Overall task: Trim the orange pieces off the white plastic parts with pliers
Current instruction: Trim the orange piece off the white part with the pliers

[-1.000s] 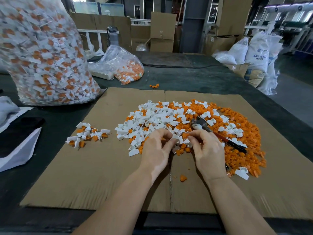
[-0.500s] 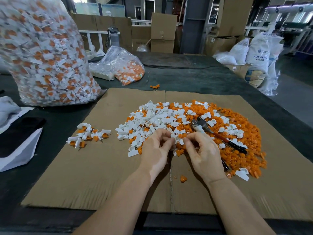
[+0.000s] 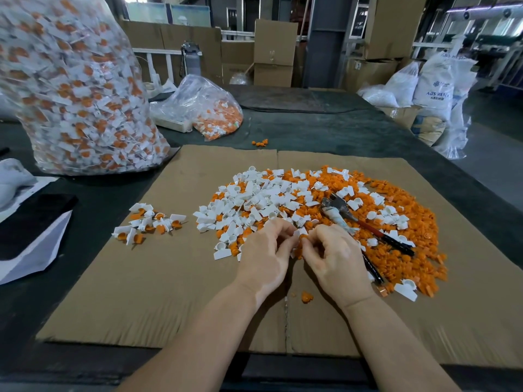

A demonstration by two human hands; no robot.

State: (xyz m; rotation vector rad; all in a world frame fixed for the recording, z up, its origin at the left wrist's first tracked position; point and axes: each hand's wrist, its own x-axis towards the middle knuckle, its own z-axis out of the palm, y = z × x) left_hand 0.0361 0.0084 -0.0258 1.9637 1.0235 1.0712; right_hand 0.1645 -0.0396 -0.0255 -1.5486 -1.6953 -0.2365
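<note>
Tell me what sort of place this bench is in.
Most likely a plastics factory or workshop floor: a big clear bag of untrimmed parts, sacks printed ABS resin, and stacked cardboard boxes behind the cardboard-covered bench.

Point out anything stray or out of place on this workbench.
A small cluster of orange plastic pieces lies on the dark table beyond the brown cardboard sheet, apart from the main pile. One orange piece sits alone between the wrists. The red-and-black-handled pliers lie unused while both hands work bare.
</note>
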